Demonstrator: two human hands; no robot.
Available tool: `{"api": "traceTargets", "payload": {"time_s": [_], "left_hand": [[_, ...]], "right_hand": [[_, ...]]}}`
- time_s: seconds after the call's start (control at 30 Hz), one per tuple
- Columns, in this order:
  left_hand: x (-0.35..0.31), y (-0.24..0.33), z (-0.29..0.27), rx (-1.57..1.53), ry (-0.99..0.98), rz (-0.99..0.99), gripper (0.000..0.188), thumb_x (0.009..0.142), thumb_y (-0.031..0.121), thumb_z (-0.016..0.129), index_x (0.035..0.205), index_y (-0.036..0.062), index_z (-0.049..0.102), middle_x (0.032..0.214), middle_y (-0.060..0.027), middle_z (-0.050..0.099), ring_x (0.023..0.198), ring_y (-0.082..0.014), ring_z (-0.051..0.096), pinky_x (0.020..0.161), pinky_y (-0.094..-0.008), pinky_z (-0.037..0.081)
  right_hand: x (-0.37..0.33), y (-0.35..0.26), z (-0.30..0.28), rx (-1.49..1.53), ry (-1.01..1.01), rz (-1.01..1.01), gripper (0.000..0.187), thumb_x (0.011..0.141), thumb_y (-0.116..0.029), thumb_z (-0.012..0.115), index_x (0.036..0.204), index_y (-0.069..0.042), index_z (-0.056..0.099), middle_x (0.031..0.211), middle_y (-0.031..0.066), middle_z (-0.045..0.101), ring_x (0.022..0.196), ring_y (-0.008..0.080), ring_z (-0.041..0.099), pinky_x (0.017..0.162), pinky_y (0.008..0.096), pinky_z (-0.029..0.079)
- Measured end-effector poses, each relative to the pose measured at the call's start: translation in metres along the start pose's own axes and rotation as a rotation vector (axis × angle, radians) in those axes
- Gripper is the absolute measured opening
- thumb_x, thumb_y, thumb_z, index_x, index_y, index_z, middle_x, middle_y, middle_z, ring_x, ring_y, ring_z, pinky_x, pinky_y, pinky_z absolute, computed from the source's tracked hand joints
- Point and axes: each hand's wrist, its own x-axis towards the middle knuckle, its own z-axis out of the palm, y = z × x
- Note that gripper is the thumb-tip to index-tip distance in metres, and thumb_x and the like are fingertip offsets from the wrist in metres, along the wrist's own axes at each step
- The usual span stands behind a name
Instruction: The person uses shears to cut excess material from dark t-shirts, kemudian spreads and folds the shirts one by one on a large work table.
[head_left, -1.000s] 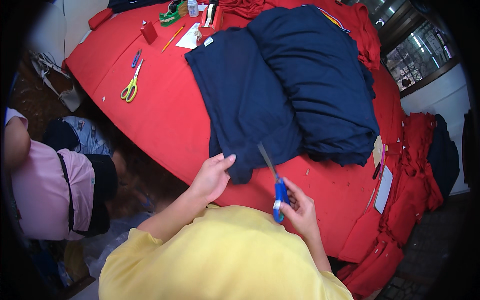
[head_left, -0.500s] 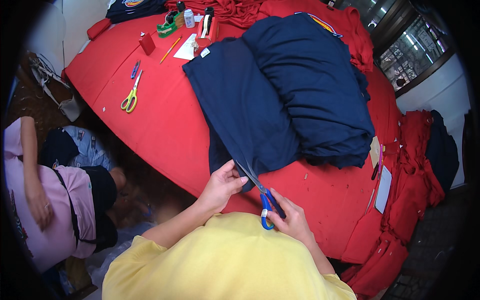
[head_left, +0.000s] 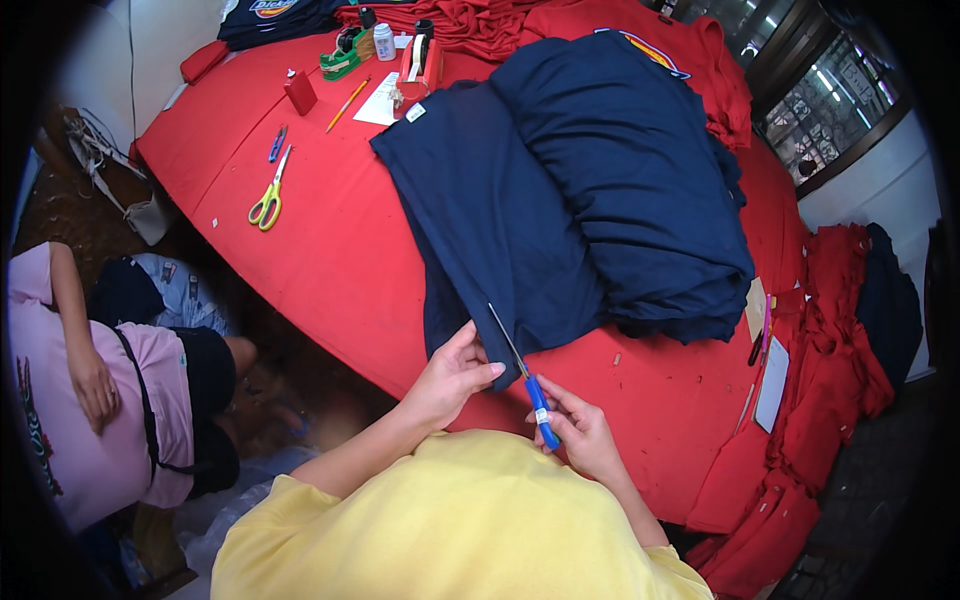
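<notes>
My right hand (head_left: pixel 583 433) grips blue-handled scissors (head_left: pixel 541 408) near the table's front edge. Their blades point away from me, over the lower edge of a navy garment (head_left: pixel 500 220), and the handles now sit close together. My left hand (head_left: pixel 455 374) pinches the garment's near corner between thumb and fingers, just left of the blades. Whether cloth lies between the blades cannot be made out. Against the garment's right side rests a thick navy stack of folded clothing (head_left: pixel 640 190).
Yellow-handled scissors (head_left: pixel 268 205), a blue cutter (head_left: pixel 278 143), a pencil (head_left: pixel 348 102), a red bottle (head_left: pixel 299 92) and tape dispensers (head_left: pixel 418 65) lie on the red-covered table (head_left: pixel 330 260). Red garments (head_left: pixel 830 340) hang at the right. A person in pink (head_left: pixel 130 400) sits at left.
The scissors have gone from spread to nearly closed, and their handles turned edge-on in my right hand. My left hand keeps its pinch on the garment. The whole view shifted slightly.
</notes>
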Motion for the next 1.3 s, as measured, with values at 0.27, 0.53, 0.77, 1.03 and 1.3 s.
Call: {"api": "traceTargets", "payload": {"time_s": [0.27,0.53,0.77,1.03,1.3], "left_hand": [[0.018,0.002,-0.012,0.091,0.037,0.162,0.039,0.087,-0.002,0.058,0.125,-0.0001,0.051,0.109,-0.0042,0.06,0.102,-0.0109,0.056,0.092,-0.0275,0.045],[0.013,0.014,-0.004,0.13,0.013,0.17,0.04,0.087,-0.003,0.057,0.126,0.0012,0.05,0.109,-0.0039,0.059,0.1,-0.0109,0.057,0.092,-0.0271,0.044],[0.03,0.023,-0.016,0.118,0.027,0.249,0.038,0.087,-0.002,0.056,0.125,0.0004,0.05,0.113,-0.0041,0.058,0.103,-0.0109,0.056,0.093,-0.0276,0.043],[0.034,0.038,-0.01,0.086,0.014,0.253,0.041,0.086,-0.003,0.058,0.126,0.0007,0.05,0.111,-0.0043,0.058,0.102,-0.0116,0.056,0.089,-0.0273,0.046],[0.043,0.049,-0.017,0.156,0.018,0.252,0.044,0.084,-0.004,0.06,0.127,0.0021,0.05,0.11,-0.0034,0.058,0.1,-0.0111,0.057,0.088,-0.0263,0.046]], "right_hand": [[0.004,0.004,0.006,-0.196,0.078,-0.231,0.047,0.091,-0.006,0.057,0.136,-0.001,0.046,0.1,0.0108,0.064,0.082,0.0115,0.063,0.072,0.0262,0.052],[0.02,-0.004,0.005,-0.129,0.049,-0.103,0.048,0.09,-0.005,0.058,0.136,-0.007,0.047,0.097,0.0088,0.063,0.08,0.0105,0.062,0.071,0.026,0.052],[0.033,0.007,0.011,-0.128,0.066,-0.344,0.048,0.09,-0.005,0.057,0.137,-0.005,0.046,0.094,0.0062,0.063,0.072,0.0085,0.06,0.061,0.0234,0.051],[0.049,-0.006,0.005,0.007,-0.024,-0.128,0.048,0.091,-0.008,0.058,0.137,-0.003,0.045,0.098,0.0061,0.064,0.079,0.0086,0.061,0.07,0.0245,0.052],[0.07,0.002,0.014,-0.136,0.058,-0.422,0.045,0.092,-0.007,0.056,0.136,-0.005,0.047,0.097,0.0062,0.064,0.071,0.0078,0.059,0.057,0.0228,0.05]]}}
